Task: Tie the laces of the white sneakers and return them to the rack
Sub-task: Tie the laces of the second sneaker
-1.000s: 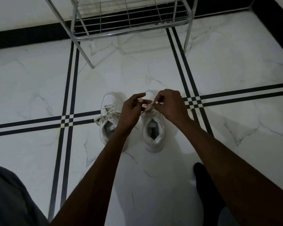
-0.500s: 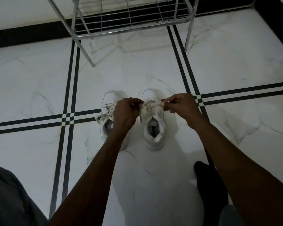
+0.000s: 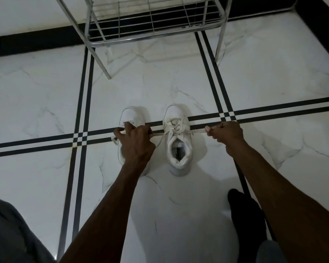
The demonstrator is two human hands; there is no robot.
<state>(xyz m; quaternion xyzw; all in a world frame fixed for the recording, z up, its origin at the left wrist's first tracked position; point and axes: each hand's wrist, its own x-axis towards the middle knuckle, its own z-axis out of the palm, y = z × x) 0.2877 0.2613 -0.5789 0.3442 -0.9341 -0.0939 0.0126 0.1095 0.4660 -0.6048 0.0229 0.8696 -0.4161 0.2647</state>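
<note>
Two white sneakers stand side by side on the marble floor, toes pointing away from me. The right sneaker (image 3: 179, 145) is in plain view, its lace (image 3: 197, 131) stretched taut to both sides. My left hand (image 3: 135, 143) is closed on the left lace end and covers much of the left sneaker (image 3: 130, 115). My right hand (image 3: 225, 132) grips the right lace end, well to the right of the shoe. The metal wire rack (image 3: 150, 21) stands beyond the shoes at the top of the view.
The rack's slanted legs (image 3: 101, 59) reach down to the floor in front of the shoes. A dark-socked foot (image 3: 243, 211) rests at the lower right and a grey-clad knee (image 3: 10, 234) at the lower left. Black stripes cross the white tiles.
My hands, close together over the right sneaker a second ago, have drawn apart sideways, pulling its lace tight. The left hand now lies over the left shoe.
</note>
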